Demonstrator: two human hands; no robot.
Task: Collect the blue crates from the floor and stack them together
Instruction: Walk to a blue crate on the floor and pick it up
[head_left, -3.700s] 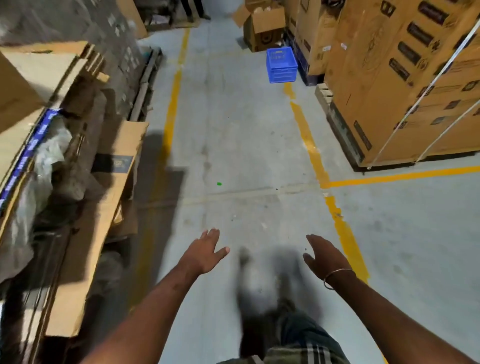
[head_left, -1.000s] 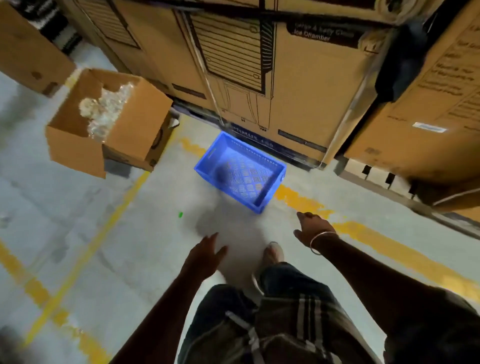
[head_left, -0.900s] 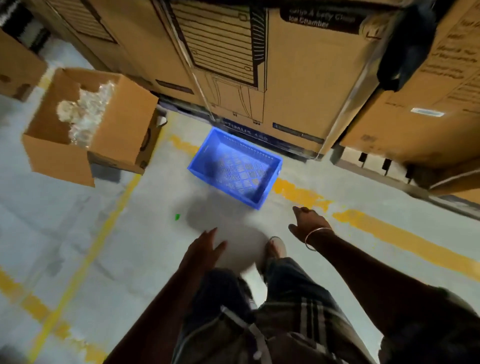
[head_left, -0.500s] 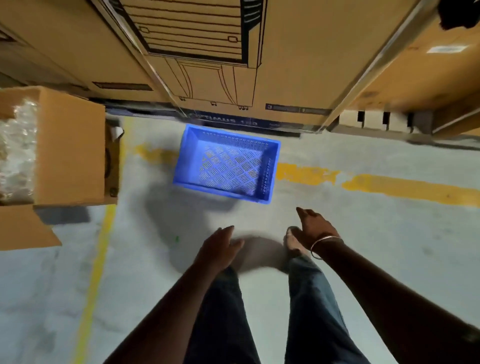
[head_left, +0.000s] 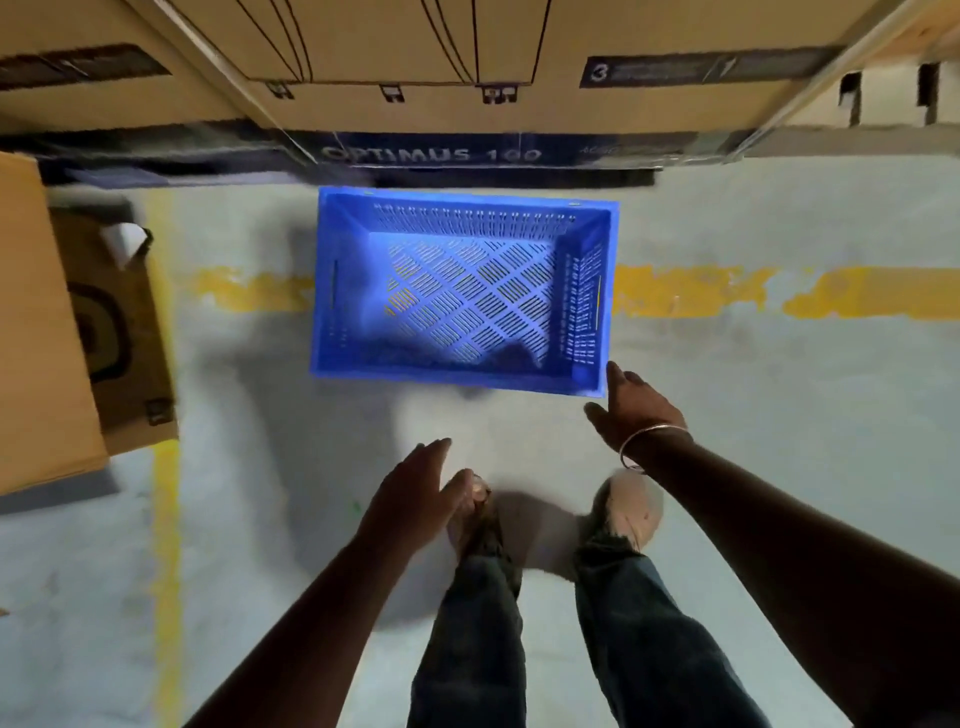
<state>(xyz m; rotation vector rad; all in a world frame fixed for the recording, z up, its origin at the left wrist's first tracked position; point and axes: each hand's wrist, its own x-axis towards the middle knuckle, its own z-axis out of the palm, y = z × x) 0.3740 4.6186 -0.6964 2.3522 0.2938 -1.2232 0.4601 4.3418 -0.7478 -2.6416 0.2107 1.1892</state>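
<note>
One blue crate (head_left: 462, 291) in view, upright on the grey floor (head_left: 779, 415), centre of the frame, open side up, nothing visible inside. It straddles a worn yellow line (head_left: 691, 291) running left to right. Just above it, a large printed carton (head_left: 395, 57) fills the top of the frame on a dark base strip; one smaller cardboard box (head_left: 47, 332) sits at the left edge. A second yellow line (head_left: 166, 571) runs down the lower left.

Two hands, two legs, two feet, all in the lower half. Right hand (head_left: 636, 410), one metal bangle (head_left: 649, 447) at the wrist, fingers straight and released, holding nothing; its fingertips reach the crate's lower-right corner, possibly touching the rim, though motion blur makes contact unclear. Left hand (head_left: 415, 493) lies lower, below the crate's near wall and clearly apart from it, fingers extended and relaxed, holding nothing, overlapping the left foot (head_left: 478, 514) in the frame.
</note>
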